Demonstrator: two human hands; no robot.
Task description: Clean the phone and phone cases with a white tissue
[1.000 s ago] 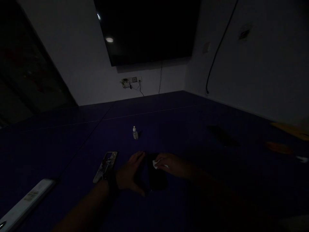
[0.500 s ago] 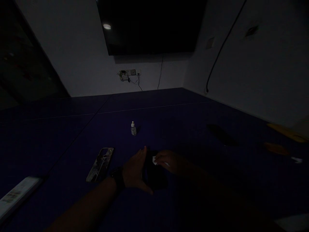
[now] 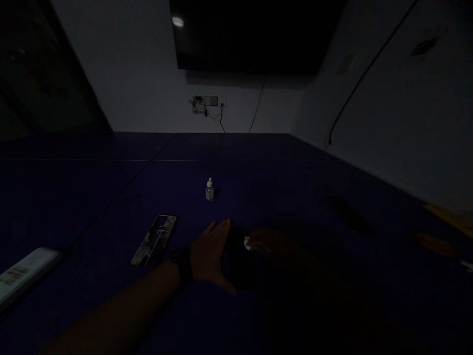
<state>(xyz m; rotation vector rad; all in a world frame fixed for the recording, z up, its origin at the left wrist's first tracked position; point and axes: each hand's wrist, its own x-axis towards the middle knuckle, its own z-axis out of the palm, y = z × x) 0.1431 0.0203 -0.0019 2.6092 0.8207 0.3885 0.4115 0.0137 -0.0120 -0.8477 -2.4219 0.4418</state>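
A dark, flat slab that looks like a phone [image 3: 240,268] lies on the dark blue tabletop, hard to make out in the low light. My left hand [image 3: 210,254], a black watch on its wrist, rests along the slab's left side with fingers stretched out and thumb spread apart. Pinched in my right hand [image 3: 266,241] is a small white tissue or wipe [image 3: 248,243], over the slab's upper right part. A patterned phone case [image 3: 157,240] lies left of my left hand. Beyond both hands stands a small clear bottle [image 3: 210,192] with a white dropper cap.
At the left edge lies a long white box [image 3: 25,271]. A dark flat object [image 3: 349,214] is on the right, with an orange item [image 3: 435,245] and a yellow item [image 3: 449,219] farther over. A large screen [image 3: 247,37] hangs above wall sockets [image 3: 209,102].
My right hand has slid slightly rightward over the dark slab with the white tissue. My left hand stays along its left side. The whole view has levelled and shifted a little.
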